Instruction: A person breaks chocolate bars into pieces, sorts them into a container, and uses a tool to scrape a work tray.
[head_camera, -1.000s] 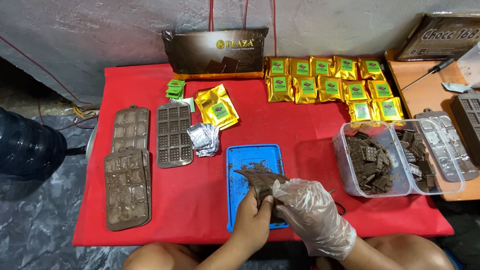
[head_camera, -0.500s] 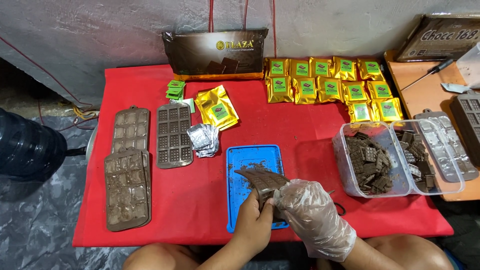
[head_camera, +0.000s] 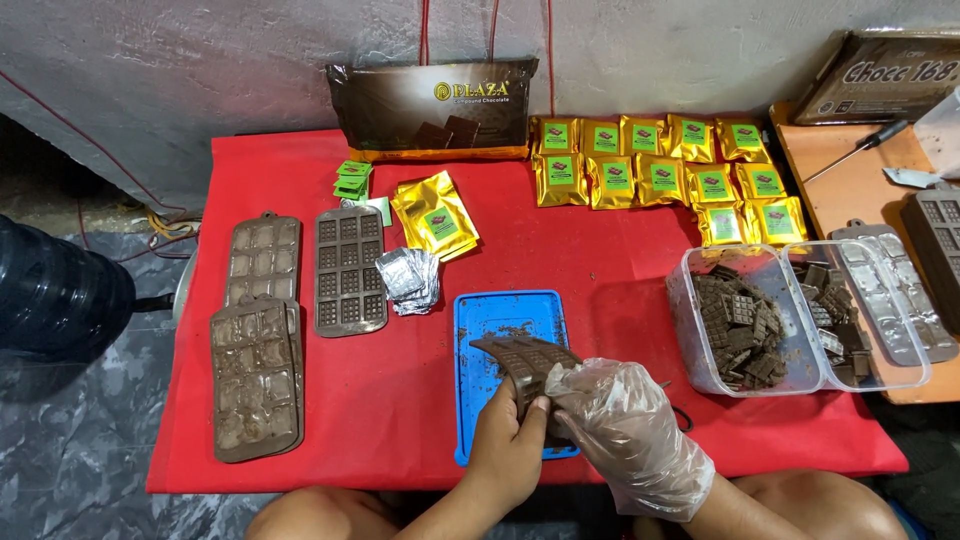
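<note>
Both hands hold a brown flexible chocolate mould (head_camera: 522, 362), bent upward over a blue cutting board (head_camera: 505, 318) strewn with chocolate crumbs. My bare left hand (head_camera: 507, 446) grips the mould's near end from the left. My right hand (head_camera: 628, 430), in a clear plastic glove, clasps it from the right. A clear tub of small chocolate bars (head_camera: 738, 328) stands to the right, and a second tub (head_camera: 868, 310) touches it.
Three more brown moulds (head_camera: 258, 375) lie left on the red table cloth (head_camera: 420, 400). Foil wrappers (head_camera: 410, 278), gold pouches (head_camera: 436, 215), rows of labelled gold packets (head_camera: 660, 175) and a dark chocolate bag (head_camera: 432, 108) sit behind. A dark water jug (head_camera: 50, 300) stands far left.
The mould has been bent a little more and its free end has risen slightly. Both hands stay in almost the same place.
</note>
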